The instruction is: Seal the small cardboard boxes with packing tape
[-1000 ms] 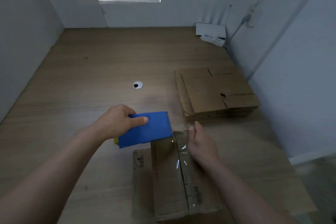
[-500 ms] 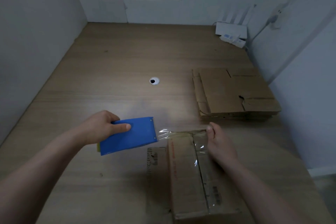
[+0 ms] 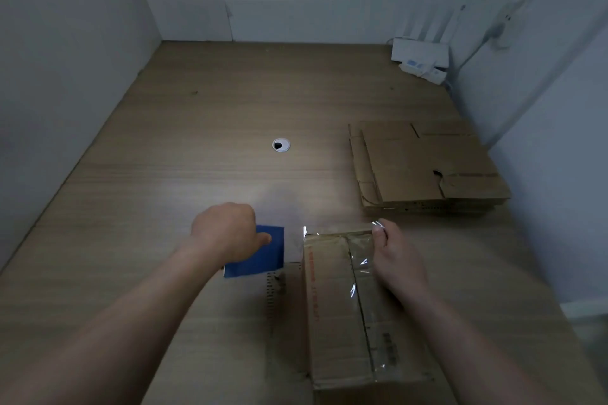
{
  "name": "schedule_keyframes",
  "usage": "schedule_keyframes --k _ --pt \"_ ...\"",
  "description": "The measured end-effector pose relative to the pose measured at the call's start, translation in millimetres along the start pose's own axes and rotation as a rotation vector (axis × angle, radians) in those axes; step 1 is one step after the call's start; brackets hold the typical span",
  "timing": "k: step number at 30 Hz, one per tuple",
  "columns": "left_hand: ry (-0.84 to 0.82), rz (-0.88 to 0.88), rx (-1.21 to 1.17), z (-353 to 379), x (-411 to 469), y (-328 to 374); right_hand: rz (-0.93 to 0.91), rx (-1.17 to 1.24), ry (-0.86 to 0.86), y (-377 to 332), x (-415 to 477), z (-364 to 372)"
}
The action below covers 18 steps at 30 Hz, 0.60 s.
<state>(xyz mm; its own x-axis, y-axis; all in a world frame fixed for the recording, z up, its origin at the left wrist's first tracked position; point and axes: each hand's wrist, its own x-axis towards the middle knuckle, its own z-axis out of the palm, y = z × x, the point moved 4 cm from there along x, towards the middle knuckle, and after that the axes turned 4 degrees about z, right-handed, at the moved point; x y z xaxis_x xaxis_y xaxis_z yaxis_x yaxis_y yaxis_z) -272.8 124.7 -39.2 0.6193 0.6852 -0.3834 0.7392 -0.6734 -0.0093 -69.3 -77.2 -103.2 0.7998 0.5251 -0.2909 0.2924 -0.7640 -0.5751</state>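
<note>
- Box seam taped; tape end loose at the far edge, pinched by right hand.
- Left hand grips dispenser.
- Flat stack apparently not yet sealed.

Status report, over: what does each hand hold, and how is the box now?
Left hand grips blue tape dispenser, beside cardboard box. Right hand pinches clear tape at far edge. Tape covers top seam. Nothing blocks.
</note>
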Motion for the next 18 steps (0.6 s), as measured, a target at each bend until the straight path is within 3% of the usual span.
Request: schedule_keyframes --k 4,11,14,16,18 --pt "0.021 -0.058 -0.092 28 -5 -11 0.031 0.003 -0.024 1 2 1" --pt "0.341 -0.108 -0.214 69 -27 -36 0.046 0.228 0.017 2 0 -4" --pt "0.349 -0.125 -0.225 81 -33 -39 0.033 0.195 0.02 3 1 -4" --pt "0.349 -0.134 -0.241 87 -36 -40 -0.123 -0.091 0.121 -5 -3 -11" --pt "0.357 -0.141 -0.246 91 -38 -42 -0.448 -0.261 0.246 -31 -12 -15"
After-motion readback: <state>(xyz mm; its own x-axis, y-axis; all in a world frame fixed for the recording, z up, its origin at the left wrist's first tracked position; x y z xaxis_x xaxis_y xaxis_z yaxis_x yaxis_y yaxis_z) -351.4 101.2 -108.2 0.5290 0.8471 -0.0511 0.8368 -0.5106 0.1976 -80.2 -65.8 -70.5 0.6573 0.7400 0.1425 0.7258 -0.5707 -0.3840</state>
